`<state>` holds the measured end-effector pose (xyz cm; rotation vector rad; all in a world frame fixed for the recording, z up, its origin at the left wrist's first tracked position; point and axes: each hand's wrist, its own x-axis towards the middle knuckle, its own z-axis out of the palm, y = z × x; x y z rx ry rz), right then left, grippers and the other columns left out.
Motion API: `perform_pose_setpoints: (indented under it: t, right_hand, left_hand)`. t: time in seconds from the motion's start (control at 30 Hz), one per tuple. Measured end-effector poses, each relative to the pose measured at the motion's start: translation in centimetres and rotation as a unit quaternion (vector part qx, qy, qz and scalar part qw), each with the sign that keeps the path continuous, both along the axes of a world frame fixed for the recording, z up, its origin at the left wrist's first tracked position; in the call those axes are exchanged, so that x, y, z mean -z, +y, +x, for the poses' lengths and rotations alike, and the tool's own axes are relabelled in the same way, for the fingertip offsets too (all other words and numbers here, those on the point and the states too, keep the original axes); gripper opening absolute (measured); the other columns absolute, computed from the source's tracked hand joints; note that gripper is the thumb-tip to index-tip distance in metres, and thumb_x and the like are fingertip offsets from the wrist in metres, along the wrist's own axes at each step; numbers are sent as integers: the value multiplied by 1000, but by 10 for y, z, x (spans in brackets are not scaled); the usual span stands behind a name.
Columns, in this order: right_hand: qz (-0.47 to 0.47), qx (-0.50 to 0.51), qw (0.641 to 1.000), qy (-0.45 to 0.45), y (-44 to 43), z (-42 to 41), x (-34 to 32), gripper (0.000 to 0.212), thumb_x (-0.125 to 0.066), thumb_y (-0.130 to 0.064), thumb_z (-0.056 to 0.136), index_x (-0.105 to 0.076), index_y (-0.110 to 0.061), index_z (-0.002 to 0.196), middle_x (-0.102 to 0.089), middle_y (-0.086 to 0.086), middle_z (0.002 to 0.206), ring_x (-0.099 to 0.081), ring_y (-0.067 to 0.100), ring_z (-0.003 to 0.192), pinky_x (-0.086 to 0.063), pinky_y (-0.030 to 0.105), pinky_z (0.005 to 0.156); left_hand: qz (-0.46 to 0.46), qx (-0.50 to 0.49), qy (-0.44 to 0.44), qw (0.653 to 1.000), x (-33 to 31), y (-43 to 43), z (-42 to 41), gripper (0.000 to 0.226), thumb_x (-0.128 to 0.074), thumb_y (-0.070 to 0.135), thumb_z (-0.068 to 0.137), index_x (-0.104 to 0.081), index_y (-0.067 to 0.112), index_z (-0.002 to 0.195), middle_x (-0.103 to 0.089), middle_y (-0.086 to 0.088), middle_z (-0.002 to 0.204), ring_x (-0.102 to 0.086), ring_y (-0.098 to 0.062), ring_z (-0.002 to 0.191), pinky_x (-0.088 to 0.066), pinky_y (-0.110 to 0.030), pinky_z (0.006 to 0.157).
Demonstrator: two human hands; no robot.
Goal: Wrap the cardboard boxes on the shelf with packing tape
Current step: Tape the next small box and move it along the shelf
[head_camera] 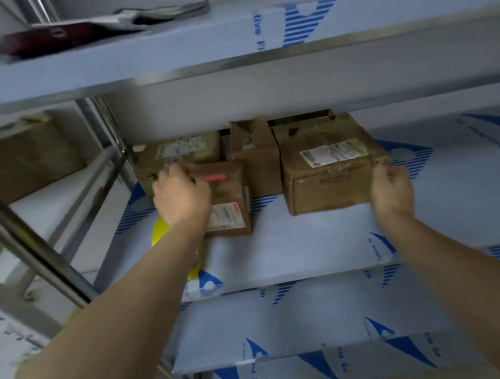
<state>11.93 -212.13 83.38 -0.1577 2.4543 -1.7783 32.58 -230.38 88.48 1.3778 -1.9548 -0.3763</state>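
Observation:
Several cardboard boxes stand at the back of the middle shelf (318, 244). My right hand (390, 188) grips the front right corner of the large labelled box (325, 189), whose top is glossy with tape. My left hand (181, 194) lies over the top left of the small box (231, 206), fingers curled at its far edge. A thin red strip (215, 178) shows on that box beside the fingers. Something yellow and round (158, 232), partly hidden, shows under my left forearm. Behind stand a labelled box (182, 152) and a taller torn box (258, 161).
The shelves are metal, covered in blue-printed protective film, with an upper shelf (151, 56) close overhead holding a dark red case (48, 37) and papers. Steel uprights (15, 227) run on the left. Another cardboard box (19, 159) sits in the neighbouring rack.

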Motion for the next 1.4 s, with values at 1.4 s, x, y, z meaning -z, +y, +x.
perform_pose_setpoints:
  t: [1.4]
  right_hand:
    - [366, -323, 752, 443, -231, 134, -7, 31, -29, -23, 102, -46, -10, 125, -62, 12, 111, -61, 31, 96, -42, 35, 65]
  left_hand:
    - [477, 119, 137, 860, 34, -77, 64, 42, -45, 30, 100, -43, 4, 133, -53, -7, 108, -51, -19, 90, -41, -29, 79]
